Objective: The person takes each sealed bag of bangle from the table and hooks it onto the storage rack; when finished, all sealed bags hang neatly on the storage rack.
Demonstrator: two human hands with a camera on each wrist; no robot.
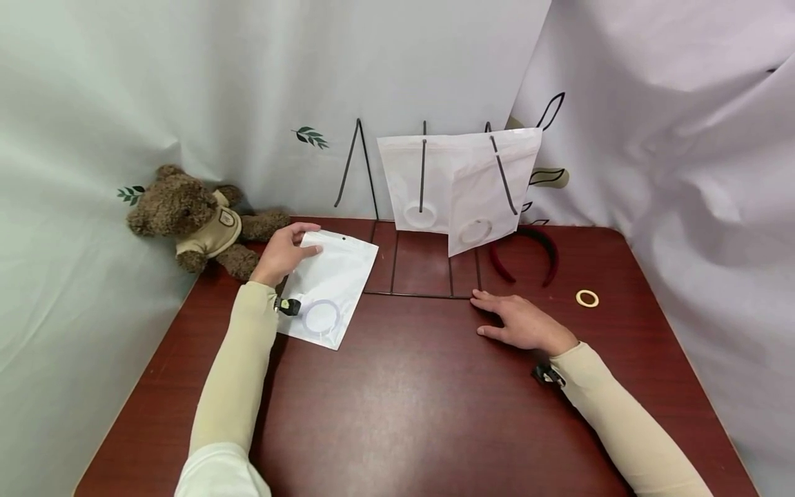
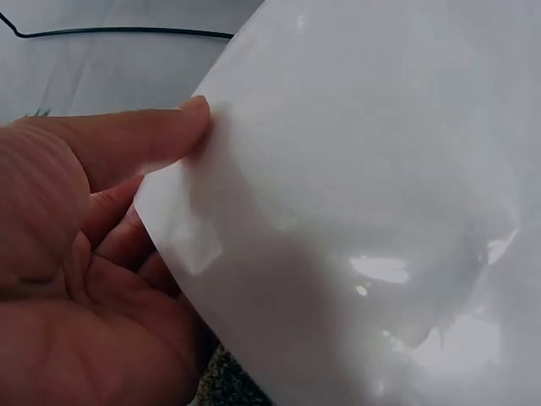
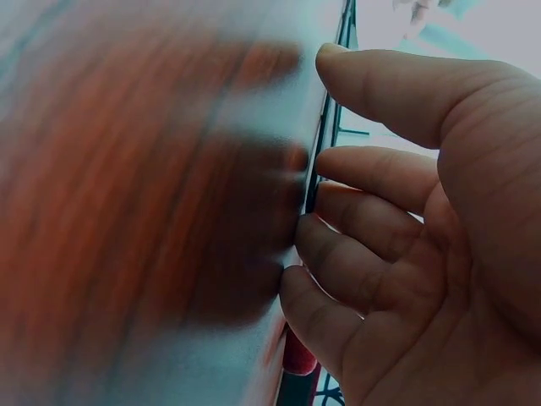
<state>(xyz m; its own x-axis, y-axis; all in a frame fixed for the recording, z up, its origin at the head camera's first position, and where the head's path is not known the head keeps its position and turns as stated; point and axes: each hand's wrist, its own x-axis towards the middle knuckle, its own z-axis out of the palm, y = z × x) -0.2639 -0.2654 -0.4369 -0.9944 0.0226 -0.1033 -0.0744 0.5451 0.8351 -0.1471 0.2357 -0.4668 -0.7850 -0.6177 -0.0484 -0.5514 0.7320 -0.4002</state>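
Observation:
My left hand [image 1: 282, 254] pinches the top left corner of a white zip pouch [image 1: 335, 273], thumb on its front. The pouch tilts over the table's left half, and a pale ring [image 1: 337, 314] shows through its lower part. In the left wrist view the pouch [image 2: 338, 152] covers most of the picture. My right hand [image 1: 522, 323] has its fingertips down on the tabletop, by the front wire of a black wire rack [image 1: 422, 297]; it holds nothing. Two more white pouches, one [image 1: 404, 166] behind another [image 1: 478, 186], hang on the rack's middle and right prongs.
A brown teddy bear [image 1: 180, 203] in a beige top leans at the back left, beside my left hand. Behind my right hand lies a dark red headband [image 1: 549, 252]; a yellow ring [image 1: 580, 295] lies farther right. White cloth [image 1: 248, 90] encloses the table's back and sides.

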